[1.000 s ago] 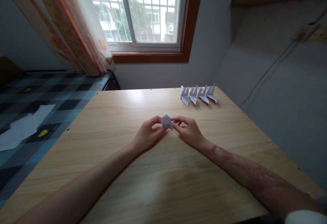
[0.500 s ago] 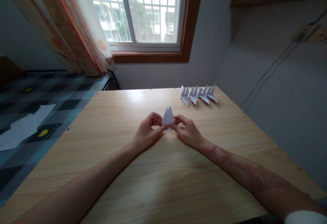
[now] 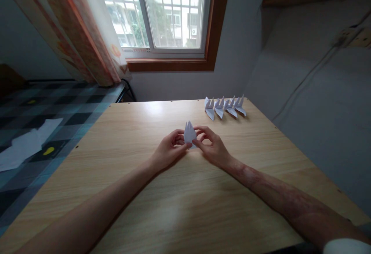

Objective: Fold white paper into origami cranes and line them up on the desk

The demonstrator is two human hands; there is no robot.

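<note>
A small folded white paper piece (image 3: pixel 189 133) stands upright with two points upward, pinched between my two hands at the middle of the wooden table (image 3: pixel 185 207). My left hand (image 3: pixel 168 151) grips its left lower edge with thumb and fingers. From the right, my right hand (image 3: pixel 213 145) has fingers curled over the paper's right side. Both forearms rest on the tabletop.
Several finished folded paper pieces (image 3: pixel 224 107) stand in a row at the table's far right edge. A bed with a checked cover (image 3: pixel 43 115) and loose white sheets (image 3: pixel 26 144) lies to the left. Behind are a window, a curtain and a grey wall.
The paper piece went from lying tilted between my fingers to standing upright with its points up. My right fingers have moved up over its right side.
</note>
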